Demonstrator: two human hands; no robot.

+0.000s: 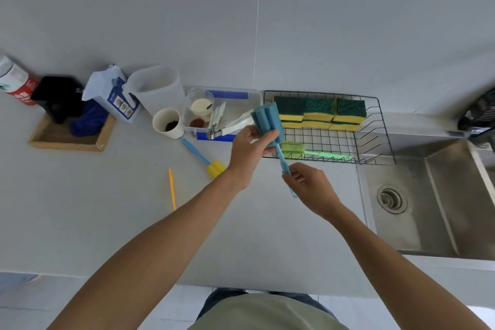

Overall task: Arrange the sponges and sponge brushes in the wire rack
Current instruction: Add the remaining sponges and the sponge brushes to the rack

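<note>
I hold a blue sponge brush (pixel 266 122) upright over the counter, just left of the black wire rack (pixel 375 128). My left hand (pixel 249 149) grips the lower part of its foam head. My right hand (pixel 308 185) pinches the blue handle lower down. Inside the rack, several green-and-yellow sponges (pixel 320 114) stand in a row at the back. A green sponge brush (pixel 308 151) lies along the rack's front. On the counter to the left lie a brush with a yellow head and blue handle (pixel 206 159) and a thin yellow stick (pixel 172 189).
A steel sink (pixel 428 203) lies right of the rack. A clear tub of utensils (pixel 227 94), a paper cup (pixel 167 123), a translucent jug (pixel 158 88), a white-and-blue bag (pixel 115 94) and a wooden tray (pixel 69 139) line the tiled wall.
</note>
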